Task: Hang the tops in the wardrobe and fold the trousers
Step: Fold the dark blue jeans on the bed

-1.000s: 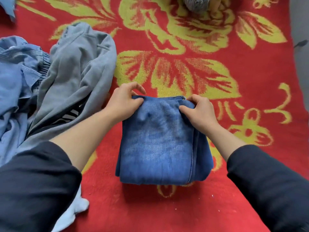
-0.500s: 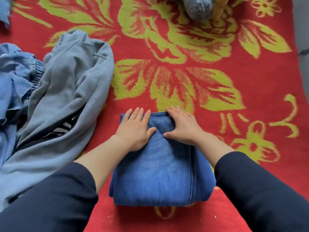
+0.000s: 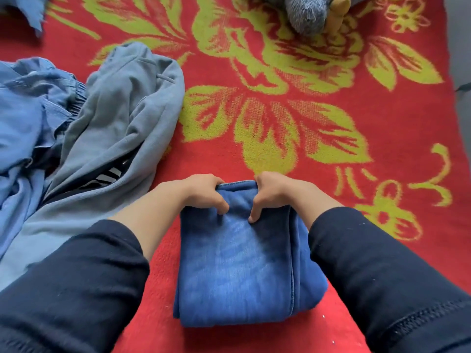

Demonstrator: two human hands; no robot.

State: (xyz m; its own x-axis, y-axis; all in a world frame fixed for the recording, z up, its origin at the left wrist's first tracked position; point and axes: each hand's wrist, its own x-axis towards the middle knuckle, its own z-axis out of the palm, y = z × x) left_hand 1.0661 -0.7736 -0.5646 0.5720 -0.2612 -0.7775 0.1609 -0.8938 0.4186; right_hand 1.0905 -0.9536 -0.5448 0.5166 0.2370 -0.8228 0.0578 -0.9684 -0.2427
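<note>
A pair of dark blue jeans [image 3: 239, 263], folded into a thick rectangle, lies on the red and yellow-green flowered blanket [image 3: 331, 154] in front of me. My left hand [image 3: 201, 193] grips the far left corner of the fold, thumb on top and fingers curled over the far edge. At the far right corner my right hand [image 3: 272, 193] grips the same edge the same way. Both forearms come in from below in dark sleeves.
A heap of clothes lies at the left: grey-blue trousers [image 3: 114, 128] over a black-and-white striped piece [image 3: 107, 178], with a light blue garment [image 3: 28, 118] beside them. A grey plush toy [image 3: 311, 14] sits at the top edge. The blanket's right edge borders a grey surface [image 3: 461, 47].
Both hands pressed flat on the jeans half a second ago; now their fingers curl round the far edge of the fold. The view has shifted so the jeans lie lower.
</note>
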